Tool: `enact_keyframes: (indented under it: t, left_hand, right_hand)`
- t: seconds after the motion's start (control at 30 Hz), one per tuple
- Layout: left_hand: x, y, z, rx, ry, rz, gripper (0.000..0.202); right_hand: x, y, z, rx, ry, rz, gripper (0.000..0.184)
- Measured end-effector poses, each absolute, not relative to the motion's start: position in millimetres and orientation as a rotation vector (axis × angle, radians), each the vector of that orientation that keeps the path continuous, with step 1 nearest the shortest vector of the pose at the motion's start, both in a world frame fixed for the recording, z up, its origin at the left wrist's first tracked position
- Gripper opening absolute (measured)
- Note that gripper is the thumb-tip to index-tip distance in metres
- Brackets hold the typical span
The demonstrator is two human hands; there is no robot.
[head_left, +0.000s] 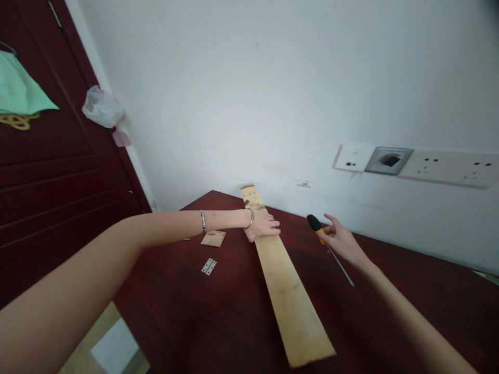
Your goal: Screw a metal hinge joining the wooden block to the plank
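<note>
A long pale wooden plank (290, 291) lies across the dark red table (230, 322), its far end near the wall. My left hand (263, 226) rests flat on the plank's upper part, fingers stretched out, and holds nothing. To the right of the plank, my right hand (339, 240) has its thumb and fingers at the handle of a black-and-yellow screwdriver (314, 223). Its metal shaft slants down toward the front right, and one finger is raised off the handle. A metal hinge (209, 266) lies open on the table left of the plank.
Behind the hinge lies a small tan square piece (213, 239). A white wall (253, 104) with switches and sockets (390, 161) rises behind the table. On the left are a dark red door (58, 156), a hanging plastic bag (102, 107) and a white box (115, 345) below.
</note>
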State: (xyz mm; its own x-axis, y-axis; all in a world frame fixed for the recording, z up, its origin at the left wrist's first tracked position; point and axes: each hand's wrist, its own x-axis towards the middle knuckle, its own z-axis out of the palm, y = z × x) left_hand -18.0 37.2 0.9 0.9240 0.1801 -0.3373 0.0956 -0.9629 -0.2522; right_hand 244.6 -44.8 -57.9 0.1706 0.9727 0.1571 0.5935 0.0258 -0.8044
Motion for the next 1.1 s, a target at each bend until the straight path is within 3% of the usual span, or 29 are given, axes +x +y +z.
enact_keyframes:
  t: [0.63, 0.83, 1.1]
  left_hand:
    - [-142.4, 143.3, -1.0, -2.630, -0.936, 0.731, 0.074]
    - [-168.3, 166.7, -8.0, -2.570, -1.165, 0.722, 0.076]
    - [-195.7, 178.3, -12.4, -2.524, -1.471, 0.744, 0.088]
  right_hand:
    - [167.1, -7.6, -99.9, -1.503, -1.968, 0.689, 0.067]
    - [141.4, -9.6, -101.0, -1.681, -1.985, 0.482, 0.052]
    - [114.0, -28.9, -99.7, -1.701, -2.057, 0.494, 0.031]
